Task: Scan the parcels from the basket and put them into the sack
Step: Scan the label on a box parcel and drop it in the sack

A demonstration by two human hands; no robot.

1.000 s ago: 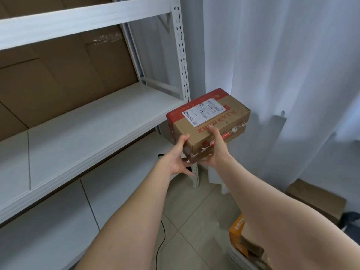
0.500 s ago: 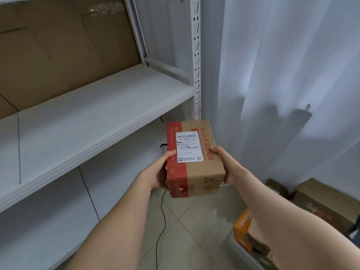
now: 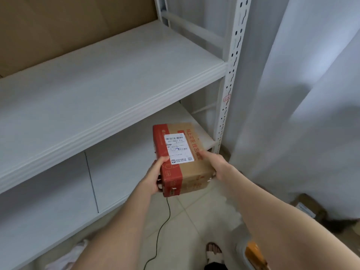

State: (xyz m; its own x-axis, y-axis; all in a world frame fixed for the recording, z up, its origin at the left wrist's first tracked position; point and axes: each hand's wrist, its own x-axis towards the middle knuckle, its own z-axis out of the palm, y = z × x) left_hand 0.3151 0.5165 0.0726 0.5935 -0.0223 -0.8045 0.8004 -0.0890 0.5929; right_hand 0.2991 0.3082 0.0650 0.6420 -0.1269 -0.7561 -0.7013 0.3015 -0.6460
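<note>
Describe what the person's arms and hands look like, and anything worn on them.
Both the left hand and right hand are bare: no gloves, no rings or watch visible. The left forearm and right forearm are bare too, with no sleeve in view.

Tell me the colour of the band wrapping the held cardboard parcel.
Red, along the left side of the brown cardboard parcel; clearest in the head view.
</note>
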